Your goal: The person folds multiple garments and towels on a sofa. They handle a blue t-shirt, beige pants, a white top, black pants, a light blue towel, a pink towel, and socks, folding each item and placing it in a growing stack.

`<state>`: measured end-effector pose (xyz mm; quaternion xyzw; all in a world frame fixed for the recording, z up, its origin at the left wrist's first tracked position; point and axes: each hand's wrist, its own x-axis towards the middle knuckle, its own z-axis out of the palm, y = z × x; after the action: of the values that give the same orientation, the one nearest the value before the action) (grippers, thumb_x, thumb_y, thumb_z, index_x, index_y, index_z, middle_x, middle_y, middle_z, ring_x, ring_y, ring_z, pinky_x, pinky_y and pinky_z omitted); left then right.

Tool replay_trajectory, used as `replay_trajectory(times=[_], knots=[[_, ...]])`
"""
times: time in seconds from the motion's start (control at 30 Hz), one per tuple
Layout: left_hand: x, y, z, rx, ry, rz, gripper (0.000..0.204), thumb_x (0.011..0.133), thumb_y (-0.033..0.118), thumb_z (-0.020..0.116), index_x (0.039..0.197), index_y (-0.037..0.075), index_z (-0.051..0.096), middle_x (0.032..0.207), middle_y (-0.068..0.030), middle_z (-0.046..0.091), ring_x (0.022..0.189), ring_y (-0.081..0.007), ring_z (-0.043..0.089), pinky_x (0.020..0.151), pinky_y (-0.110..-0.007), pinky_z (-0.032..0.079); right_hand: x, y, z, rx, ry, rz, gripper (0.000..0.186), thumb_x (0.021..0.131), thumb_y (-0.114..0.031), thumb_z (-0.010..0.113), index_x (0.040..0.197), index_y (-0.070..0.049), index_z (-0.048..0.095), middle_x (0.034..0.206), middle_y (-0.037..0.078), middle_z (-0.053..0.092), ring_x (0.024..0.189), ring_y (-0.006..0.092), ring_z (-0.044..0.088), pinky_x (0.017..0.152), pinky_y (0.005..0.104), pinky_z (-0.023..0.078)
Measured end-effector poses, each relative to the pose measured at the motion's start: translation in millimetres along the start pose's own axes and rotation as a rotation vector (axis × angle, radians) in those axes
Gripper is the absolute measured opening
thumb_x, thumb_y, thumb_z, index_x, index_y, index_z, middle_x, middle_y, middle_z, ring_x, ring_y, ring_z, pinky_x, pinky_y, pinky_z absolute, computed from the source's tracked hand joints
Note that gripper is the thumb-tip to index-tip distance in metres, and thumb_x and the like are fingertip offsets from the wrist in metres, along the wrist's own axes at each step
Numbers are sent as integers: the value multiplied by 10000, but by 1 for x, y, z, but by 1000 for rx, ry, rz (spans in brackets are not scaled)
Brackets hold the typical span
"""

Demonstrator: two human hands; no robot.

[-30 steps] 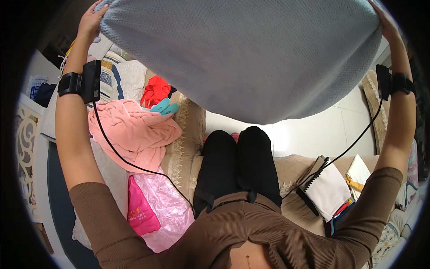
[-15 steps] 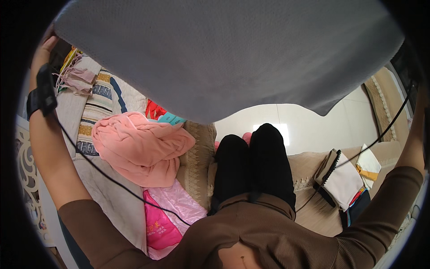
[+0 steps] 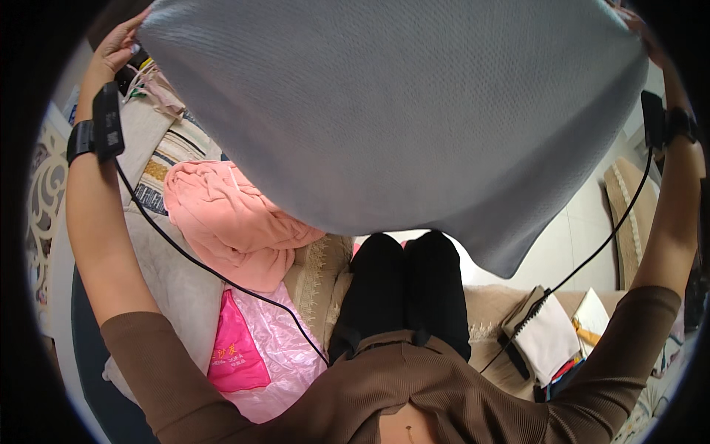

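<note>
Beige seat (image 3: 482, 302) lies near, while farther, left hand (image 3: 118, 49) and, it seems, right hand (image 3: 643, 33) hold grey cloth (image 3: 399, 126) stretched wide.

Between the hands (image 3: 116, 49) a blanket (image 3: 392, 126) hangs before the legs (image 3: 377, 303), fleece (image 3: 229, 229) lying left, fabric items (image 3: 549, 344) right

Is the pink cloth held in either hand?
No, the pink cloth lies bunched up, while left hand and right hand hold the gray cloth.

Grey cloth (image 3: 399, 118) cut off above; right hand (image 3: 642, 31) blurred.
</note>
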<state>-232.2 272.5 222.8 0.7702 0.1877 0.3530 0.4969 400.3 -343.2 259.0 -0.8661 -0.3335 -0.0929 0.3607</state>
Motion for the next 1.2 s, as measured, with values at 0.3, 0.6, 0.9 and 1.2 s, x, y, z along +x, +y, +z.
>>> replay_trajectory(times=[0.3, 0.6, 0.9, 1.2], knots=[[-51, 36, 89, 506, 326, 73, 339, 765, 201, 644, 1078, 83, 590, 967, -2, 612, 882, -119, 540, 799, -239, 390, -26, 19, 7, 112, -140, 104, 477, 738, -356, 632, 1138, -113, 536, 1092, 143, 531, 977, 238, 519, 844, 333, 409], [-35, 31, 99, 1151, 447, 227, 261, 794, 301, 567, 977, 116, 586, 883, -57, 622, 794, -174, 576, 685, -299, 432, -23, 59, 12, 556, -3, 38, 405, 657, -338, 740, 925, -54, 633, 730, 12, 569, 553, 50, 488, 498, 153, 408], [-38, 32, 122, 888, 559, 83, 253, 797, 294, 584, 926, 77, 572, 815, -35, 610, 720, -136, 558, 643, -269, 432, -15, 65, 15, 695, 12, 46, 271, 689, -286, 730, 808, -68, 622, 690, -31, 543, 507, 13, 440, 425, 99, 351], [-40, 26, 99, 41, 495, 6, 213, 756, 230, 669, 927, 113, 623, 793, 19, 606, 656, -74, 519, 582, -206, 409, 6, 84, 0, 940, -42, -31, 144, 806, -166, 611, 862, -34, 595, 721, -8, 555, 533, 33, 479, 490, 105, 437]])
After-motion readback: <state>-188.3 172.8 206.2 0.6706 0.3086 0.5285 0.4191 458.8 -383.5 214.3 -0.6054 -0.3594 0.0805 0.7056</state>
